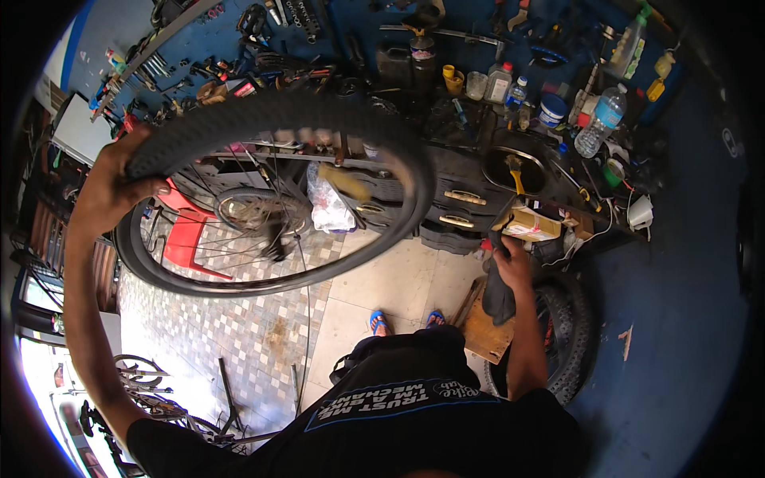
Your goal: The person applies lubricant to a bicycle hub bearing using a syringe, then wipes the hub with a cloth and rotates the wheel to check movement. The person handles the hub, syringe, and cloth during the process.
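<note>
My left hand (pixel 119 179) is closed on the tyre of a bicycle wheel (pixel 414 187), thumb on the inner side and fingers over the tread. The wheel is held up in the air, tilted, in front of the bench. Its black tyre is knobby, and thin spokes show inside the ring. At the right, my right hand (pixel 514 263) grips a dark cloth (pixel 500 296) that hangs down from the fingers. The hand is beside a cardboard box (pixel 535 225) and apart from the wheel.
A cluttered workbench with drawers (pixel 458 209) runs across the front, carrying bottles (pixel 602 119) and a dark basin (pixel 488 169) with a yellow-handled brush (pixel 515 171). Fat tyres (pixel 578 342) lean at the right. A red plastic chair (pixel 187 239) stands beyond the wheel; bicycles (pixel 159 398) are lower left.
</note>
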A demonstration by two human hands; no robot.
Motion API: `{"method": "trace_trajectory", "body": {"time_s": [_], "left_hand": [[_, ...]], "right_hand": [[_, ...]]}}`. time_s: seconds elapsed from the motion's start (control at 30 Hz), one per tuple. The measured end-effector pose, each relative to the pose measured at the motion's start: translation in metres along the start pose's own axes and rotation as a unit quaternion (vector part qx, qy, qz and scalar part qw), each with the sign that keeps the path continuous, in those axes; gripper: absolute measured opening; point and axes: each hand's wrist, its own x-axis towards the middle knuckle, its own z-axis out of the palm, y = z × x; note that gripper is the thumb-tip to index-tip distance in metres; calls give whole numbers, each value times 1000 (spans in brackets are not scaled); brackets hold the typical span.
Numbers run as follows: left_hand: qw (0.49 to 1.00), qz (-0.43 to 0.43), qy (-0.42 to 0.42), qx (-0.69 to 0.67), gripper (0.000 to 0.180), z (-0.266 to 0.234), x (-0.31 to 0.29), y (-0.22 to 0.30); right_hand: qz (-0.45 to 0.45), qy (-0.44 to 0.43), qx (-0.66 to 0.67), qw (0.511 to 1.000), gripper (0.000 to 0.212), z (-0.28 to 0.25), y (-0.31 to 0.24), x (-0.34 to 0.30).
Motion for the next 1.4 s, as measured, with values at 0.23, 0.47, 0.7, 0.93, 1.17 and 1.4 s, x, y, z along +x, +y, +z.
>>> {"method": "trace_trajectory", "body": {"time_s": [0.23,0.47,0.7,0.93,1.17,1.4], "left_hand": [[954,111,-147,236,40,-23,19,20],[984,35,9,175,46,-107,-41,-1],[986,-58,153,21,54,-119,-12,-56],[977,-65,187,-78,63,-120,79,-66],[867,450,211,31,15,-14,160,21],[852,475,214,61,15,10,191,34]], "right_hand": [[75,-72,-21,994,43,15,26,-34],[41,-84,-55,994,43,30,26,-9],[67,-49,76,994,45,14,-20,18],[-54,112,202,972,51,6,-35,-5],[28,-3,437,899,32,-22,-98,-38],[-224,-1,252,941,22,-26,-171,-9]]}}
